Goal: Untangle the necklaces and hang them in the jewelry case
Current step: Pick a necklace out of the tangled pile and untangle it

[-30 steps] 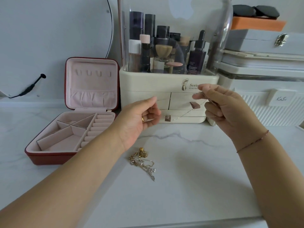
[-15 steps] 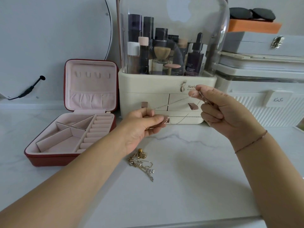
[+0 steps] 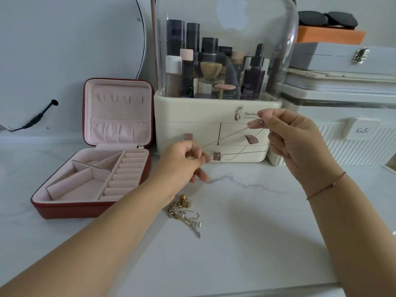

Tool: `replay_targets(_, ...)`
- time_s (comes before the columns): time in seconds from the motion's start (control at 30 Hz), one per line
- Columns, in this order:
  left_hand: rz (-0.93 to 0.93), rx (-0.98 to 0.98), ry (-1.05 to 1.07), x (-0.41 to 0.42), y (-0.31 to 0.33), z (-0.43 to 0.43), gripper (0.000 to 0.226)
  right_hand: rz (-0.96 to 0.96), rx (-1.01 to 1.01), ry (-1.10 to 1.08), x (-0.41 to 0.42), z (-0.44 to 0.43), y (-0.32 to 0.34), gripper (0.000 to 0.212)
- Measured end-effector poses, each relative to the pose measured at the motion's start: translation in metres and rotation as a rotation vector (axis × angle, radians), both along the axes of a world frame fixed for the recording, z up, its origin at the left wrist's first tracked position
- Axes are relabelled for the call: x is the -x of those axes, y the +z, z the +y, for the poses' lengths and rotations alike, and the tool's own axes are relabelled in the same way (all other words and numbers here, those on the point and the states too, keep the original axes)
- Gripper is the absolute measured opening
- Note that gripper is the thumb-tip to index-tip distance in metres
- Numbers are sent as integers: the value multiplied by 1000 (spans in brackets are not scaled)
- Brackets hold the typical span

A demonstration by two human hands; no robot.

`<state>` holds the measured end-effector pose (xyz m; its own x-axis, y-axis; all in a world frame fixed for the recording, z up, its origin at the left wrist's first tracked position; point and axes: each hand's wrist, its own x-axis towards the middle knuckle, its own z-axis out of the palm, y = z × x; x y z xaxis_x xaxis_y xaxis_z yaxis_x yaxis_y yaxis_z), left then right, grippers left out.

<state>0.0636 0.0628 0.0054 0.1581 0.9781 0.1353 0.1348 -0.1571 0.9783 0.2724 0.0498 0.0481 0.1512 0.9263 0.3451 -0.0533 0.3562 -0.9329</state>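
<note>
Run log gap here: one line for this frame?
left hand: pinches silver chain | right hand: pinches other end | tangled necklaces: on countertop | jewelry case: open, hooks bare

Fine silvery metal chain [image 3: 227, 136]; heap of shiny gold- and silver-toned metal necklaces [image 3: 184, 213]; jewelry case [image 3: 70, 211] with smooth red leather-like shell and matt pink velvety lining; smooth, faintly veined marble-look tabletop [image 3: 267, 243]; cream plastic organizer [image 3: 192, 112] under a glossy clear dome [image 3: 267, 50].

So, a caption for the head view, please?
Left hand and right hand stretch a thin necklace near the tangled pile; jewelry case open.
</note>
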Motion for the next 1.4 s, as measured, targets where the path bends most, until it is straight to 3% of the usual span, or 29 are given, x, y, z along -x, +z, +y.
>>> replay_targets(0.17, -115, 56, -85, 1, 6, -3, 29, 11, 30, 45, -5, 0, 0, 12)
replay_targets(0.4, -31, 65, -184, -2, 9, -9, 37, -160, 68, 240, 9, -1, -5, 18)
replay_targets(0.67, -194, 103, -378, -4, 9, -12, 32, -281, -21, 302, 21, -3, -8, 17)
replay_targets(0.77, -208, 102, -370, -4, 9, -12, 33, -272, -42, 318, 24, -4, -8, 18)
replay_targets(1.0, -236, 83, -283, -4, 8, -10, 12, -267, -51, 362, 24, -3, -10, 20)
replay_targets(1.2, -297, 73, -214, 0, 9, -5, 27, -340, -68, 217, 23, -1, -11, 14)
replay_targets(1.4, -280, 88, -170, -2, 9, -6, 10, -331, -81, 119, 23, -3, -9, 12)
